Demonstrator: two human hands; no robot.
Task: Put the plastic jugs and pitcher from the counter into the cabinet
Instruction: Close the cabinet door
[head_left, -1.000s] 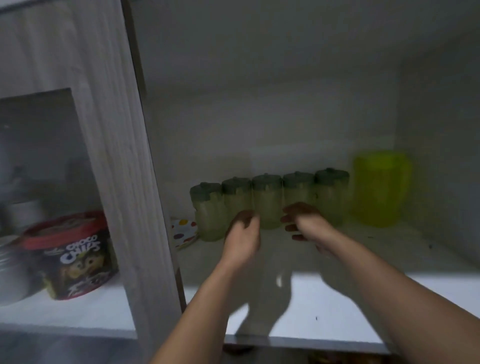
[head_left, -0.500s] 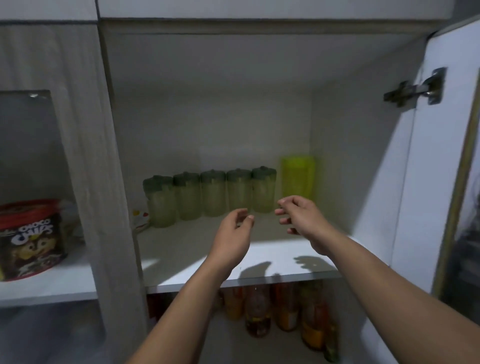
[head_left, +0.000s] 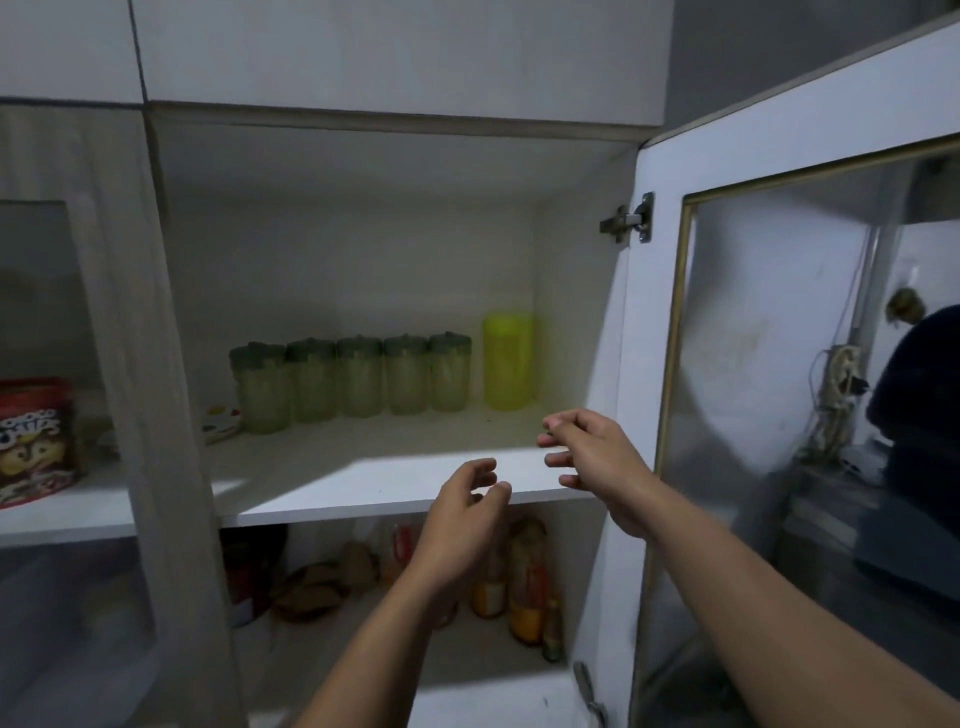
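Behind the left hand (head_left: 462, 512), lower-shelf bottles (head_left: 527, 577) are blurred and half hidden.

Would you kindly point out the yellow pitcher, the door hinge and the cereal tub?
yellow pitcher (head_left: 508, 361), head view, middle of its body.
door hinge (head_left: 627, 219), head view, its metal arm.
cereal tub (head_left: 34, 441), head view, printed front.

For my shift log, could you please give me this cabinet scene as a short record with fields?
jugs: five green-lidded jugs in a row at the back of the upper shelf
pitcher: yellow pitcher at the right end of the row
left hand: left hand empty, fingers loosely curled
right hand: right hand empty, fingers apart
door: cabinet door open on the right
lower shelf: bottles
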